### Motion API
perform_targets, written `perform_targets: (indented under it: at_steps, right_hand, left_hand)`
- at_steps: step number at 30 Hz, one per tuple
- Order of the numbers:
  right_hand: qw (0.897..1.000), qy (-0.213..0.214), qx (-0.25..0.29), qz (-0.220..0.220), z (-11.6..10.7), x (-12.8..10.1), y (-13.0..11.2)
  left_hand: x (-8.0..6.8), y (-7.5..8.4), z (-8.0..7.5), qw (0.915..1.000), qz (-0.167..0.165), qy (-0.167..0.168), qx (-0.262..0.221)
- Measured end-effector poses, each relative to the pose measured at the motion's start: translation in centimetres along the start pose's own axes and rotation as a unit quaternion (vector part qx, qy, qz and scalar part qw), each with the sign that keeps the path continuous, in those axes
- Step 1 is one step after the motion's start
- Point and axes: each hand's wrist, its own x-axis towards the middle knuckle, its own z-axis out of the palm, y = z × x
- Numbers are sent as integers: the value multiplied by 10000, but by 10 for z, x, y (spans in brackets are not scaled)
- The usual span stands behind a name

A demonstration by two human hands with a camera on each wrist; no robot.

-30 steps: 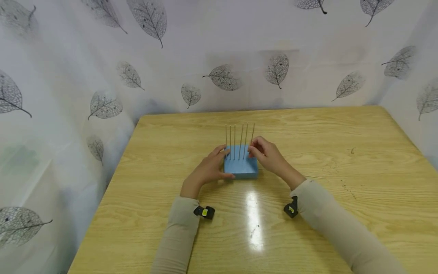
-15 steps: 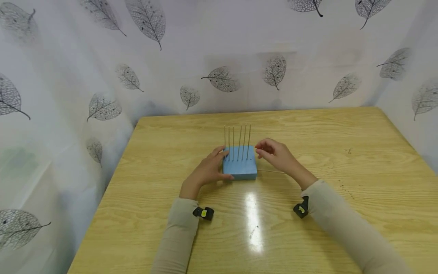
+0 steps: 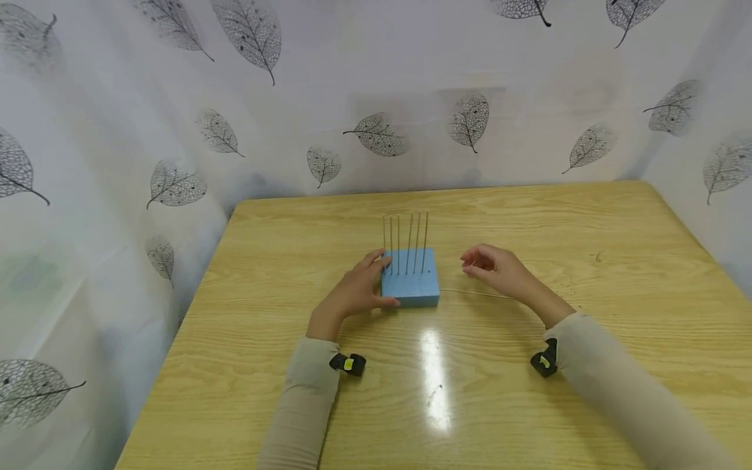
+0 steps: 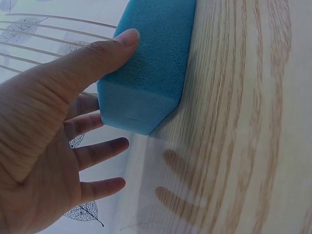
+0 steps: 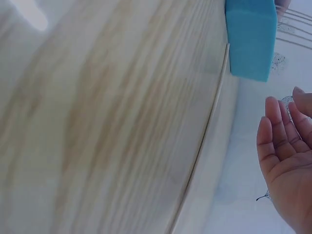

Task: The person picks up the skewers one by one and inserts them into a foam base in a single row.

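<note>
Blue foam block [image 3: 410,285] at table centre, gripped by left hand [image 3: 352,294] from its 9 o'clock side: thumb along the near face, fingers reaching the top at the far-left corner. Six thin metal rods [image 3: 405,243] stand upright in the block's far half. Right hand [image 3: 496,271] at the block's 3 o'clock, apart from it, fingers loosely curled, holding nothing. One thin rod [image 3: 476,293] lies flat on the wooden table [image 3: 529,391] beneath that hand, its tip near the block's right side. Leaf-print curtain [image 3: 376,98] at 12 o'clock.
</note>
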Motion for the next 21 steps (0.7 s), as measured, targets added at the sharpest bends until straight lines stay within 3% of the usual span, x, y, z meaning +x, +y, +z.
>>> perform_targets:
  at_steps: [12,21]
  right_hand:
    - [9985,-259,-338,337,-14,-19,19]
    - [9930,-635,-936,355,-18,-28,27]
  left_hand:
    - [0,0,0,10000,-39,-29,-1]
    - [0,1,0,10000,4,0,-22]
